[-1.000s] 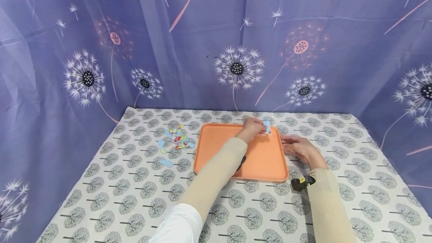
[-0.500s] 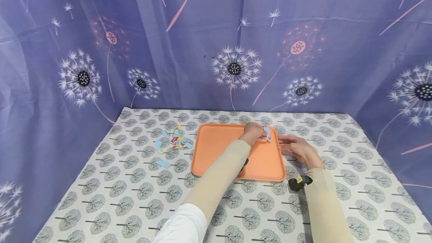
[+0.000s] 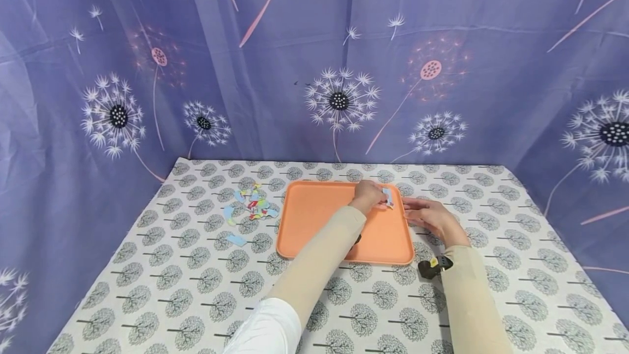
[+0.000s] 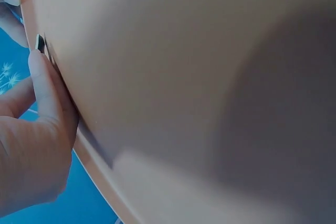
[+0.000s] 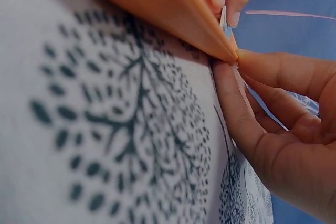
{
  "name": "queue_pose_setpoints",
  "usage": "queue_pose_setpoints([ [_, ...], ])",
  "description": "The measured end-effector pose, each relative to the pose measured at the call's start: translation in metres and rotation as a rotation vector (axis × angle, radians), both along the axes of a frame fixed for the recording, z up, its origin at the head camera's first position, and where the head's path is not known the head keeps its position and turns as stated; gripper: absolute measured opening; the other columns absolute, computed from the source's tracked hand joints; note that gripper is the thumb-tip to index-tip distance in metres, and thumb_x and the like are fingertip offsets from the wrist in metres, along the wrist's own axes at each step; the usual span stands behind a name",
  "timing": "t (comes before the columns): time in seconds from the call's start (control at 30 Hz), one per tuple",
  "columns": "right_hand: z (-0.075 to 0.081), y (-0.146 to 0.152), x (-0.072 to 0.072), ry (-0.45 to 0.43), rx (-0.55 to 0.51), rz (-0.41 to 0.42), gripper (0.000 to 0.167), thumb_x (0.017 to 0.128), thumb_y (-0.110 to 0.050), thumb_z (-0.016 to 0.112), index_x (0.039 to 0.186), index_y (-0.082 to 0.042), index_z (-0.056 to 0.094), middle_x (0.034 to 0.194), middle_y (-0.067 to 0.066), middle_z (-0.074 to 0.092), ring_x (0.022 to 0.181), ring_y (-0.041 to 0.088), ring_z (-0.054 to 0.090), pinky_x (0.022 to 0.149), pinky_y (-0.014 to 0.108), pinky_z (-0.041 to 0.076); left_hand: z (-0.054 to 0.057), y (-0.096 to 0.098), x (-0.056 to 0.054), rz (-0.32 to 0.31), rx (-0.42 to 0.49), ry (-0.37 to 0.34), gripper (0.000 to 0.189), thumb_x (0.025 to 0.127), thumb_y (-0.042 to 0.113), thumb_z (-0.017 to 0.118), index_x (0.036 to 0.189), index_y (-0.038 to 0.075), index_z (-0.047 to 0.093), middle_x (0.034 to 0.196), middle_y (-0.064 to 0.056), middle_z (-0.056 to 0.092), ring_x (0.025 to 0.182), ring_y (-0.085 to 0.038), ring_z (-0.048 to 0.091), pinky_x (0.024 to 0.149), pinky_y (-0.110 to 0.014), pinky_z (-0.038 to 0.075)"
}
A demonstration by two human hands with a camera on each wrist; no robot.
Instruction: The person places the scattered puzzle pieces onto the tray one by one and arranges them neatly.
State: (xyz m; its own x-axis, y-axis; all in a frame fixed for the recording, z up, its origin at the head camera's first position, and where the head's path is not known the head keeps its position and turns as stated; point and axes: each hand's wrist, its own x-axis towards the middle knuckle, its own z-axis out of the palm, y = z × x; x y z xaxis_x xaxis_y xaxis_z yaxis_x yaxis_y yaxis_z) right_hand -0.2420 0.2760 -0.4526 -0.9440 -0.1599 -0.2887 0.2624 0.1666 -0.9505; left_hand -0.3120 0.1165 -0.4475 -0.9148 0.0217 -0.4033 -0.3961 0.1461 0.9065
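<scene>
At the far right corner of an orange tray (image 3: 314, 212), my left hand (image 3: 368, 196) pinches a light-blue puzzle piece (image 3: 388, 198) and holds it low over the tray floor. The left wrist view shows that hand (image 4: 39, 140) with the piece (image 4: 40, 42) edge-on at its fingertips, beside the tray rim. My right hand (image 3: 433, 219) is at the tray's right edge. Seen from the right wrist, the right hand (image 5: 286, 124) has its thumb above and a finger below the tray rim (image 5: 210, 38), gripping it; the piece's edge (image 5: 226, 24) shows just beyond.
Several blue, yellow and red pieces (image 3: 257, 207) lie in a loose cluster left of the tray, and one blue piece (image 3: 237, 240) lies apart, nearer the front. Tree-patterned cloth (image 3: 191, 310) covers the table. A purple dandelion curtain (image 3: 275, 97) hangs behind it.
My left hand has lowered the puzzle piece slightly toward the tray's corner. The right hand stays at the right edge. The head view has shifted a little.
</scene>
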Motion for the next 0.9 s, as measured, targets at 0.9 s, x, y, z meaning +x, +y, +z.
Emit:
queue_pose_setpoints([
  [0.9,-0.0036,0.0003,-0.0019,0.007,0.025,-0.005,0.062,0.088,0.007,0.058,0.144,0.011,0.031,0.144,0.033,0.035,0.096,0.007,0.062,0.093,0.026,0.053,0.0002,-0.0068,0.0024,-0.019,-0.071,0.086,0.016,0.075,-0.011,0.075,0.088,-0.004,0.068,0.065,-0.015,0.067,0.069,-0.034,0.071,0.053,-0.032,0.061],
])
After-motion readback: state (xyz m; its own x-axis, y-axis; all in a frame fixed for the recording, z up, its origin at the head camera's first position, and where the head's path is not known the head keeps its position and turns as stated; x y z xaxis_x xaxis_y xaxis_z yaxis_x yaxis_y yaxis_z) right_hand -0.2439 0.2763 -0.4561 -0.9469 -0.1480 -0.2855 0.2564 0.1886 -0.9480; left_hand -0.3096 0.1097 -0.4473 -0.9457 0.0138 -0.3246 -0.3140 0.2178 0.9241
